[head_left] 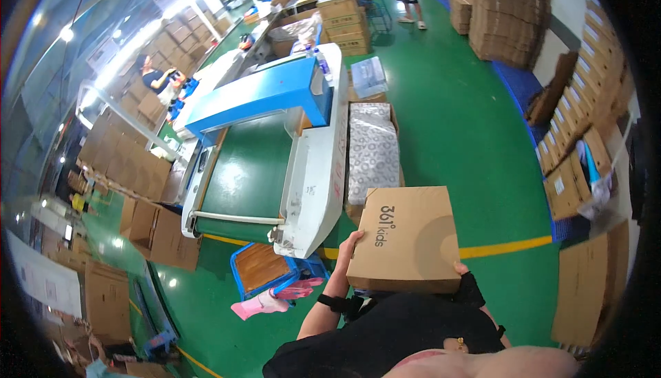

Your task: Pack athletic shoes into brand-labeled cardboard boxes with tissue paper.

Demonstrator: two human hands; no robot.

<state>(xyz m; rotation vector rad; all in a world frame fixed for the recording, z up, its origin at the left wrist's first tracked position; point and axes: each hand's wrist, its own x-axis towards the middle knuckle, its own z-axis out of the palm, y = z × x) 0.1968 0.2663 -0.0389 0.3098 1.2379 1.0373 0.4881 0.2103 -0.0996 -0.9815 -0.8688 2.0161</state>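
A brown cardboard box (406, 237) with dark print on its lid is held in front of my body, between both hands. My left hand (350, 246) grips its left side, with the fingers partly hidden behind the edge. At the lower right corner, my right hand (461, 268) is closed on the box; only a small part of that hand shows. A black band circles my left wrist, and black fabric covers my right wrist. Just beyond the box stands a tall carton (374, 151) topped with silvery patterned wrapping.
A conveyor machine (251, 161) with a blue hood and green belt stands ahead left, a blue-framed stool (261, 271) below it. Flattened cartons (509, 16) and brown boxes (575, 96) line the right wall on blue pallets. Other people are at the far left and far aisle.
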